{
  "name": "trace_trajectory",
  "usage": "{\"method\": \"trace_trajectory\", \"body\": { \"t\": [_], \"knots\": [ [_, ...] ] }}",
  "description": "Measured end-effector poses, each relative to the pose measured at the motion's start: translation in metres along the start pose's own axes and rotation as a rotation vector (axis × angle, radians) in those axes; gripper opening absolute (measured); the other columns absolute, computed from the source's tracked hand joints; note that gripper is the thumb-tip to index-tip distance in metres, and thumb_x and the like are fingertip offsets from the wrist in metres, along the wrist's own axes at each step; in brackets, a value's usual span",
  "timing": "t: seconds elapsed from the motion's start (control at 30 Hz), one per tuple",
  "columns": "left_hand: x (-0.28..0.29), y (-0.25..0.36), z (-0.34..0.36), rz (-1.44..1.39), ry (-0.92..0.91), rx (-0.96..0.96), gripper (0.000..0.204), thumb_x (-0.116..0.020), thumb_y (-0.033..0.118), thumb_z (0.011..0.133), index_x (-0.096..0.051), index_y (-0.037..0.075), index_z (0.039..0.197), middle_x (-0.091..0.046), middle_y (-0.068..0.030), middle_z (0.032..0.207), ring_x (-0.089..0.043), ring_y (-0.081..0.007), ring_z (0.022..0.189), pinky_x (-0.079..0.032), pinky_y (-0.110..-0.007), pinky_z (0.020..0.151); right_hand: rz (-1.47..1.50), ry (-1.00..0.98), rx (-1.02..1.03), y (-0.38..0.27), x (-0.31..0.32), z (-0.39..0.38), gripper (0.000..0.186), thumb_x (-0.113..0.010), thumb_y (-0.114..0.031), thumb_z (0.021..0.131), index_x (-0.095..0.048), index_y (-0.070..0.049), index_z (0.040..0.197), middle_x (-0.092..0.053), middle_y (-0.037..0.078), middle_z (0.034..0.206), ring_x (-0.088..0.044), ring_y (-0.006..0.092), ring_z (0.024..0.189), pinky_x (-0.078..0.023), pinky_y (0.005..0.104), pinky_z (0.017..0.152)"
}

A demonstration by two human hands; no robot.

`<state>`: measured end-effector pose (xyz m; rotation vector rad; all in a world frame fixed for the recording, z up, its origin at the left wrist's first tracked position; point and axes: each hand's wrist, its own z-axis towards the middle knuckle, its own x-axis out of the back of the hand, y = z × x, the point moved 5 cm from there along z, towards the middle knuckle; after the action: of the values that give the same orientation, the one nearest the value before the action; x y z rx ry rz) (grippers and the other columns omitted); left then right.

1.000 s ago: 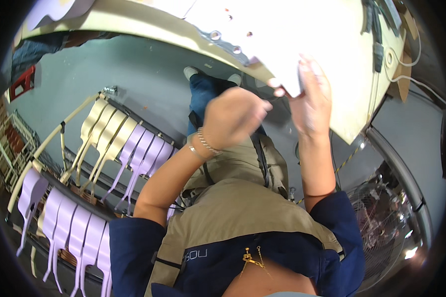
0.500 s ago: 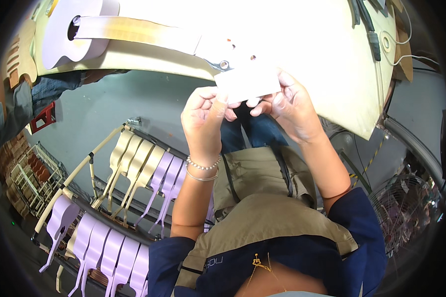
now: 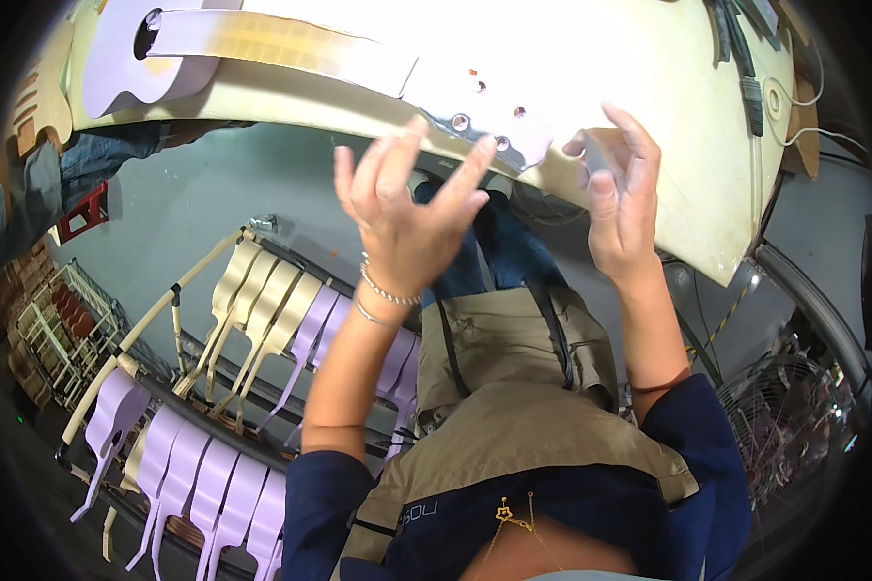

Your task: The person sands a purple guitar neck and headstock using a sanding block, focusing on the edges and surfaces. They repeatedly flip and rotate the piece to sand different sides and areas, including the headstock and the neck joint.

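Note:
A lilac ukulele-like instrument lies on the pale table, its round-holed body (image 3: 179, 77) at the far left. Its neck (image 3: 281, 41), yellowish along the middle, runs right to the headstock (image 3: 489, 102), which has several peg holes and a dark lower edge. My left hand (image 3: 402, 198) is open beside that edge, fingers spread and slightly blurred, holding nothing. To the right of the headstock my right hand (image 3: 630, 198) is closed on a small thin greyish sheet (image 3: 603, 153), pinched between thumb and fingers and bent. The sheet's material is unclear.
The table's front edge (image 3: 688, 254) slants right. Racks (image 3: 233, 436) of lilac and cream instrument bodies stand lower left. A wire-guarded fan (image 3: 785, 407) is at right. Black cables (image 3: 741, 68) lie on the table's right side. Another person's denim-clad leg (image 3: 116, 160) shows at left.
Both hands held the pale sheet between them. My left hand has let go and spread its fingers; my right hand has moved right with the sheet, now bent. The view has shifted slightly.

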<state>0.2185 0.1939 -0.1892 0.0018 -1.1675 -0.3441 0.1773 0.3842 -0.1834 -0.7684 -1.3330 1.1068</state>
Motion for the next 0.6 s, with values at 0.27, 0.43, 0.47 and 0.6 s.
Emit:
{"method": "trace_trajectory", "body": {
  "t": [0.27,0.43,0.47,0.6],
  "knots": [
    [0.015,-0.079,0.015,0.133,0.306,-0.054,0.045,-0.057,0.054,0.089,-0.066,0.026,0.123,-0.039,-0.0089,0.141,-0.024,-0.0316,0.136,0.000,-0.049,0.117,-0.489,-0.055,0.429,-0.008,-0.024,0.014,0.044,-0.076,-0.037,0.074,-0.060,-0.010,0.105,-0.063,0.006,0.103,-0.057,0.0250,0.091,-0.042,0.0372,0.080],
    [0.000,-0.115,0.108,0.131,0.370,-0.197,0.049,-0.055,0.044,0.091,-0.060,0.008,0.123,-0.060,-0.0143,0.109,-0.052,-0.0274,0.110,-0.030,-0.047,0.102,-0.362,-0.033,0.542,0.007,-0.050,0.012,0.051,-0.085,-0.020,0.059,-0.066,-0.015,0.107,-0.062,0.007,0.109,-0.057,0.0250,0.093,-0.045,0.0360,0.075],
    [-0.006,-0.118,0.119,0.103,0.330,-0.170,0.046,-0.056,0.042,0.091,-0.062,0.005,0.118,-0.064,-0.0144,0.098,-0.058,-0.0269,0.100,-0.033,-0.047,0.101,-0.414,-0.042,0.574,0.011,-0.051,0.011,0.051,-0.085,-0.020,0.059,-0.067,-0.014,0.107,-0.062,0.007,0.108,-0.057,0.0246,0.093,-0.045,0.0355,0.074],
    [-0.019,-0.107,0.146,-0.258,0.019,0.014,0.040,-0.055,0.038,0.091,-0.066,0.003,0.107,-0.069,-0.0130,0.079,-0.067,-0.0261,0.077,-0.041,-0.046,0.095,-0.672,-0.005,0.649,0.009,-0.042,0.003,0.052,-0.081,-0.023,0.060,-0.070,-0.020,0.110,-0.063,-0.004,0.112,-0.055,0.0187,0.083,-0.043,0.0318,0.071]
  ]
}}
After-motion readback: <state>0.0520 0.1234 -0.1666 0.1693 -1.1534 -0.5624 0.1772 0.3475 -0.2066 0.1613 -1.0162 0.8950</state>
